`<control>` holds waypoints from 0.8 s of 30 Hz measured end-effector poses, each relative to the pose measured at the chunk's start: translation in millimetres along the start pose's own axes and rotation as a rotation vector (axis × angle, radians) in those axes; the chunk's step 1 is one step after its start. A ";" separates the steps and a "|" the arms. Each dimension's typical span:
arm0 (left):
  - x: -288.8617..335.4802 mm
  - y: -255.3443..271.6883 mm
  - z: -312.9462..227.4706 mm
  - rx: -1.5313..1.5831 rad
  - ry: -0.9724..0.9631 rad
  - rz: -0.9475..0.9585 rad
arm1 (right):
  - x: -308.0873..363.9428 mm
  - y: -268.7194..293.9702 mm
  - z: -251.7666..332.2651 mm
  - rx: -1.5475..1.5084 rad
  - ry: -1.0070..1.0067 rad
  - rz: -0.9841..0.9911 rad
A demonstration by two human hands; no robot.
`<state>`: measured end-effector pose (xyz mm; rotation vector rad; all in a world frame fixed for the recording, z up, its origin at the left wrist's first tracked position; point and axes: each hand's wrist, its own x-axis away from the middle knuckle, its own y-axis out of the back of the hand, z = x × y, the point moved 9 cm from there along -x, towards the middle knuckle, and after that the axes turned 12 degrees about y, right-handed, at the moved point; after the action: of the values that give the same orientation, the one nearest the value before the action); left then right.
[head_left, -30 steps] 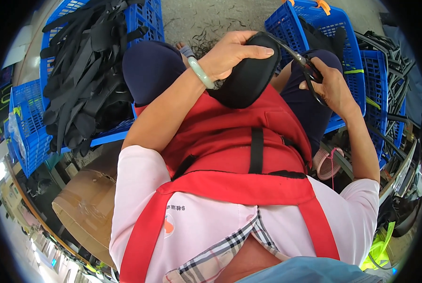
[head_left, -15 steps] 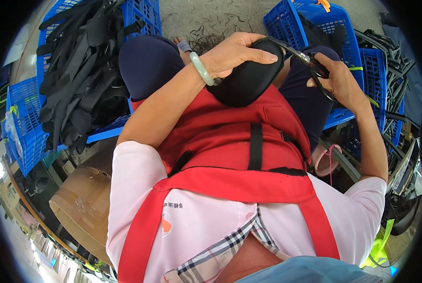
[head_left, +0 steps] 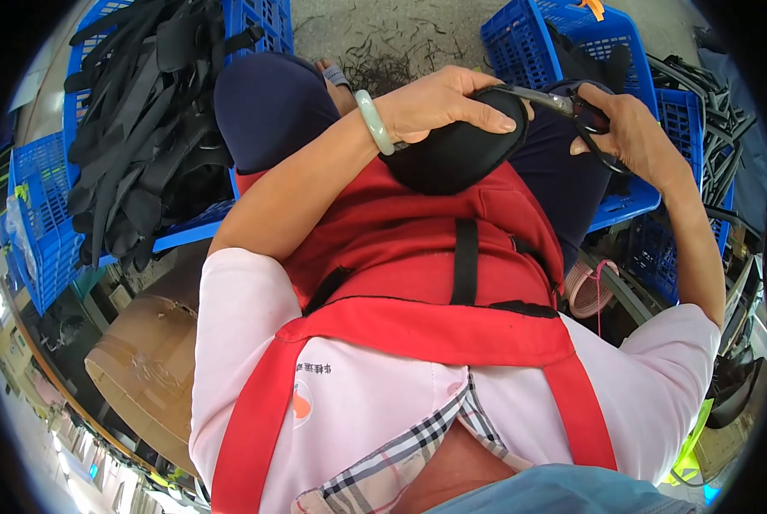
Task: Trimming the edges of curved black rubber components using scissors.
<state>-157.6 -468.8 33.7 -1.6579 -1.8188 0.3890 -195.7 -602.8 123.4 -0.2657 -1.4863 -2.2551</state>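
Note:
My left hand [head_left: 443, 107], with a pale bangle [head_left: 373, 122] at its wrist, grips a rounded black padded piece [head_left: 460, 154] above my lap. The thumb lies across its top and the fingers are partly hidden behind it. My right hand [head_left: 627, 133] holds scissors [head_left: 582, 114] by their black handles. Their blades point left and reach the piece's upper edge, close to my left fingertips. Whether the blades are apart or together I cannot tell. Beneath the piece is my red apron [head_left: 383, 248].
To the left, a blue crate [head_left: 259, 34] is beside a heap of long black strips [head_left: 156, 128]. Another blue crate [head_left: 520, 51] stands at the right, with black strips [head_left: 726, 128] beyond it. Dark trimmings [head_left: 392, 60] litter the floor ahead. A cardboard box [head_left: 148, 364] sits at my left side.
My right hand and the scissors have shifted slightly right and down. My left hand with the black piece has moved a little right and down, still gripping it.

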 end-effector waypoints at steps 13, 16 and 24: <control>2.4 -5.0 4.1 0.002 0.033 0.006 | -19.9 15.9 9.6 0.270 0.095 0.083; 0.8 -5.5 6.5 -0.005 0.035 0.001 | -22.3 23.0 25.0 0.366 0.304 -0.071; -2.9 6.2 6.2 0.002 0.014 -0.045 | -31.7 22.9 9.0 0.338 0.171 0.020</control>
<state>-156.7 -469.4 24.5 -1.6118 -1.8415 0.3584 -157.9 -594.6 134.0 0.0146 -1.7252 -1.9150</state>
